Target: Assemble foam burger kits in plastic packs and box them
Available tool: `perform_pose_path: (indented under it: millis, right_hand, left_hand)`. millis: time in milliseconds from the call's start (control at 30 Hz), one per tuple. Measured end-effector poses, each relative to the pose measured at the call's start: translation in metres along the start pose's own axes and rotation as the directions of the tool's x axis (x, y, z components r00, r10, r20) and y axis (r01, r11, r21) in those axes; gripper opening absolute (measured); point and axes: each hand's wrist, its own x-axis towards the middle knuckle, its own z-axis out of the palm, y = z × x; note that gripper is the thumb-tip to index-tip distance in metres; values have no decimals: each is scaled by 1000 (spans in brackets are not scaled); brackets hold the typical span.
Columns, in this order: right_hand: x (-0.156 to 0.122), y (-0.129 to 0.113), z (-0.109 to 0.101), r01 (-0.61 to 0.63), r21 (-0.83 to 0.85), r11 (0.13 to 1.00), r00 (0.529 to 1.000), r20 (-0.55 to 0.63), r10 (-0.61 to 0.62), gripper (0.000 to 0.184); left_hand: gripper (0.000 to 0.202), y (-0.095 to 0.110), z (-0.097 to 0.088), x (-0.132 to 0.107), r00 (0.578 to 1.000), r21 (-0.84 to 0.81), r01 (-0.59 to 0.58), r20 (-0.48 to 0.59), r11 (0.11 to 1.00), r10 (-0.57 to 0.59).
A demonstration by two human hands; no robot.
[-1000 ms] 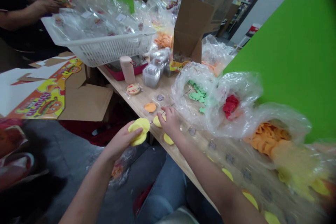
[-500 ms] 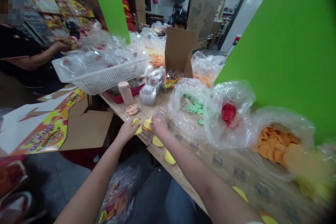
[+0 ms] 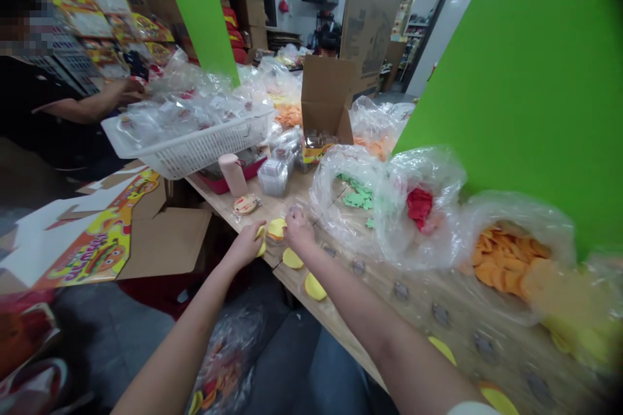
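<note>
Left hand (image 3: pixel 244 246): grasping a yellow foam piece (image 3: pixel 261 241) by its edge. Right hand (image 3: pixel 298 231): fingers curled downward, grip cannot be told, just beside a yellow-and-orange foam stack (image 3: pixel 276 229) between the hands. Just below right hand: yellow foam discs (image 3: pixel 293 258) on wooden table (image 3: pixel 272 191).

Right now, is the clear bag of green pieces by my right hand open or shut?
Open: the mouth of the clear plastic bag gapes wide, and the green pieces show uncovered inside.
</note>
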Motion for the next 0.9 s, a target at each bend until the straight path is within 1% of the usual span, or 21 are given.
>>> perform_pose_path:
  millis: [133, 233, 333, 467, 600, 667, 733, 800, 833, 867, 900]
  right_hand:
    - [0, -2, -6, 21, -40, 999, 1000, 2, -21, 26]
    - [-2, -8, -10, 123, -59, 991, 992, 16, -122, 23]
    - [-3, -16, -9, 227, -64, 972, 972, 70, -222, 23]
    - [-3, -25, -6, 280, -59, 958, 955, 121, -271, 23]
    - [-1, -26, -6, 275, -37, 961, 957, 105, -270, 24]
    - [-3, -23, -7, 267, -18, 964, 960, 91, -264, 24]
    - [-8, -21, -11, 267, 16, 964, 960, 85, -268, 22]
    - [-20, -19, -18, 270, 44, 962, 960, 70, -273, 20]
    - [-28, -18, -23, 261, 73, 962, 963, 45, -265, 20]
    - [-39, -18, -28, 233, 158, 960, 971, 14, -238, 23]
    - [-50, -17, -34, 179, 311, 933, 982, -2, -188, 28]
  left_hand:
    - [48, 1, 3, -4, 1000, 21, -17, 3, 1000, 16]
    - [47, 0, 5, -5, 1000, 32, -15, -9, 999, 15]
    - [45, -3, 6, -5, 1000, 36, -22, -14, 999, 22]
    - [44, -4, 7, -6, 1000, 24, -23, -15, 999, 23]
    - [43, 2, 10, -6, 1000, -18, -10, -26, 1000, 10]
    - [41, 3, 8, -5, 999, -50, 1, -37, 999, -3]
    - [41, 4, 1, -6, 998, -87, 25, -63, 996, -30]
    - [40, 5, -12, -12, 990, -129, 67, -114, 989, -82]
    - [41, 8, -18, -17, 983, -152, 90, -146, 984, -112]
    - [41, 14, -23, -24, 975, -171, 107, -175, 979, -137]
    - [43, 23, -26, -32, 968, -214, 116, -194, 970, -158]
